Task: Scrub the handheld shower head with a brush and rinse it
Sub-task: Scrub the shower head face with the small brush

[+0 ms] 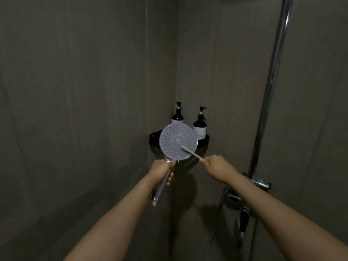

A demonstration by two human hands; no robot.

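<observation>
- left hand (163, 171) wraps the chrome handle, arm stretched out; shower head (178, 141) sits right above that grip, face toward camera
- right hand (216, 167) pinches the brush (190, 152), bristles on the face just up-left of its fingers

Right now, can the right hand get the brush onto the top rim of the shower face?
Probably yes. The right hand holds the brush with its tip already on the shower head face, just right of centre; nothing lies between tip and rim.
</observation>
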